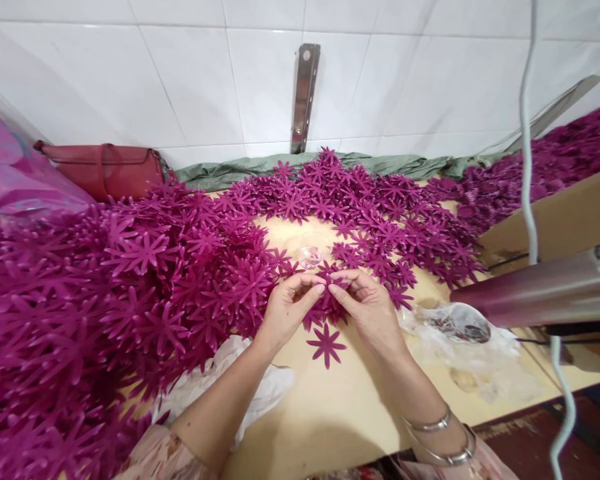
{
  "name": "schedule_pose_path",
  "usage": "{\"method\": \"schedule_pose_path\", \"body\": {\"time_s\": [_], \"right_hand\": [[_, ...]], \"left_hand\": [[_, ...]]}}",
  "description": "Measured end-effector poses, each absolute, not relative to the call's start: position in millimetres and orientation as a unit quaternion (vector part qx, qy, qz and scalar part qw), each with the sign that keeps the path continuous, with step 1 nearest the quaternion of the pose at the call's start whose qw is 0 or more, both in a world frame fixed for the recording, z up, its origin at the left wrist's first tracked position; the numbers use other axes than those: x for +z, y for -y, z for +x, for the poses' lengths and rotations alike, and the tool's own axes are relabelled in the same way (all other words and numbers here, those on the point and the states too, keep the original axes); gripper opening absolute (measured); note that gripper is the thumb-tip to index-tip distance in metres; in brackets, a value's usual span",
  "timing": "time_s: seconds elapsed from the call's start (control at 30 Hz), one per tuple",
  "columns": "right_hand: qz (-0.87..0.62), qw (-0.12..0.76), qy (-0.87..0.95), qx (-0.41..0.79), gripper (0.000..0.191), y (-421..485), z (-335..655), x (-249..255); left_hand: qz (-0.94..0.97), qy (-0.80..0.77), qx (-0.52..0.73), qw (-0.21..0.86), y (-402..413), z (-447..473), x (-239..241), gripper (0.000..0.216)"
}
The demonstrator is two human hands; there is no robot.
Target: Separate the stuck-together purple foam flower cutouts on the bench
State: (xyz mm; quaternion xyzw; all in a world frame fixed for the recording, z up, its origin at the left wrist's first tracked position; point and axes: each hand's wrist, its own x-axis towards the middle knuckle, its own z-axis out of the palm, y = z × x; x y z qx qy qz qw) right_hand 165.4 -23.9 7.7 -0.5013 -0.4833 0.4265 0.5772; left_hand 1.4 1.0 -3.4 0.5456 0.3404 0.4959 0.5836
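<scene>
Pale floral sleeves, 2 silver bangles (437, 437) on the right wrist

Left hand (287, 308) and right hand (365, 308) meet fingertip to fingertip, fingers pinched, forearms angled inward, bangles on right wrist.

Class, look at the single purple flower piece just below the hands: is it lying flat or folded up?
Flat. The single flower piece lies spread on the table, all petals splayed out, just below both hands.

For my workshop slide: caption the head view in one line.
Both hands, left hand and right hand, pinch a bunch of magenta flower cutouts above a single cutout, heaps all around.
</scene>
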Motion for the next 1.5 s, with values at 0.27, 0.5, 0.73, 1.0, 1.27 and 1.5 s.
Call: {"method": "schedule_pose_path", "body": {"time_s": [0.27,0.5,0.73,1.0,1.27,1.5], "right_hand": [[-0.497,0.563,0.492,0.44,0.015,24.2,168.8,4.5],[-0.495,0.542,0.497,0.464,0.022,27.3,164.6,14.5],[-0.498,0.515,0.506,0.481,0.022,27.6,162.9,17.7],[-0.482,0.535,0.499,0.481,0.018,28.8,159.4,15.6],[-0.491,0.516,0.505,0.487,0.024,29.6,159.0,16.4],[-0.494,0.569,0.515,0.41,0.014,28.7,156.4,15.5]], "left_hand": [[0.542,-0.354,0.499,0.577,-1.5,1.5,-2.2,0.022],[0.541,-0.352,0.499,0.578,-1.3,0.9,-3.0,0.023],[0.57,-0.34,0.508,0.55,-1.3,0.0,1.5,0.018],[0.546,-0.355,0.494,0.576,0.1,1.6,2.9,0.013],[0.54,-0.351,0.506,0.574,-0.2,2.1,3.0,0.014],[0.533,-0.366,0.5,0.577,0.8,0.6,9.2,0.011]]}}
